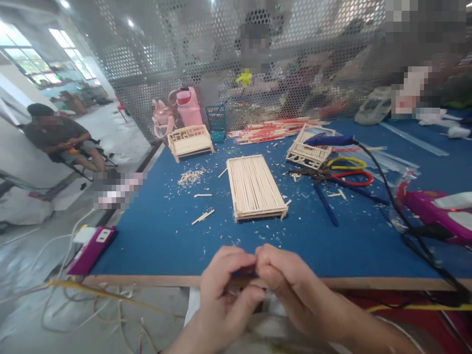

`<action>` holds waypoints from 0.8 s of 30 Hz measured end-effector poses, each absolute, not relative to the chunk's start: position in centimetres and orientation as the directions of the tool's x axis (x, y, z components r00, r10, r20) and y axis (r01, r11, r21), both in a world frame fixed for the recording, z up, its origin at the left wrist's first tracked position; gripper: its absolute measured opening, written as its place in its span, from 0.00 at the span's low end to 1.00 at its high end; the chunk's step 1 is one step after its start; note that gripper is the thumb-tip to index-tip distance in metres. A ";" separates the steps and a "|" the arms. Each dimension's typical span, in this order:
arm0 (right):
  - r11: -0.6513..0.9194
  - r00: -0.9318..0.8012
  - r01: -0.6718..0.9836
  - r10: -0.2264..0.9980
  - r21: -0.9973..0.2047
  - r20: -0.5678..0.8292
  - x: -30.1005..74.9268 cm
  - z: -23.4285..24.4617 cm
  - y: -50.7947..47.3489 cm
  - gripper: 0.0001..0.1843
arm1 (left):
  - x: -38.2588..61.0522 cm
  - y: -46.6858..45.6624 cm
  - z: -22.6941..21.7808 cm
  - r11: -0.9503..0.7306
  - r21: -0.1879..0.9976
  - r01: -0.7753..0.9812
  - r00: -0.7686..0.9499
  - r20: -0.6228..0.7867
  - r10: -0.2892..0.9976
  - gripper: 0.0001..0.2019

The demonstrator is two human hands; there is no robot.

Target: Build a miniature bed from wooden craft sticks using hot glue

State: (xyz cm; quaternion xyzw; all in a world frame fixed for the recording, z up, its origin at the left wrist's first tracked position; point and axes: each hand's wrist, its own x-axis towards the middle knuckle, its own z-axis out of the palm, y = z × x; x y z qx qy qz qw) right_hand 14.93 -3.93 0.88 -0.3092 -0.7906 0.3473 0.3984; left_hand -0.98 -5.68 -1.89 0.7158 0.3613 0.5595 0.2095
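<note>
Both my hands are together in front of the table's near edge. My left hand is curled, with its thumb and forefinger bent toward the other hand. Pressed into a pinch, the fingers of my right hand meet the left fingertips. Whatever lies between the fingers is hidden or too small to name. Beyond them, on the blue tabletop, lies a flat panel of thin wooden sticks with a raised stick frame along its near end.
A small stick-built bench stands at the back left, another stick piece at the right. Pliers, a blue-handled corded tool, red-and-pale sticks and purple power strips lie around. A person sits at left.
</note>
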 end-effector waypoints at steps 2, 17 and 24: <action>0.433 -0.434 0.181 0.841 -0.883 0.324 14.1 -0.2 -4.6 0.14 | -0.7 -6.2 -2.5 -0.609 0.737 0.292 0.040 0.627 0.778 0.12; 0.189 -0.117 -0.032 0.974 -0.981 0.192 12.9 -0.7 -5.9 0.18 | 0.0 -6.0 -1.1 -0.746 0.525 0.409 0.067 0.799 0.598 0.10; 0.034 -0.181 -0.173 0.981 -0.984 0.066 13.5 -0.6 -7.3 0.27 | 0.5 -5.5 -0.5 -0.789 0.412 0.455 0.124 0.848 0.515 0.07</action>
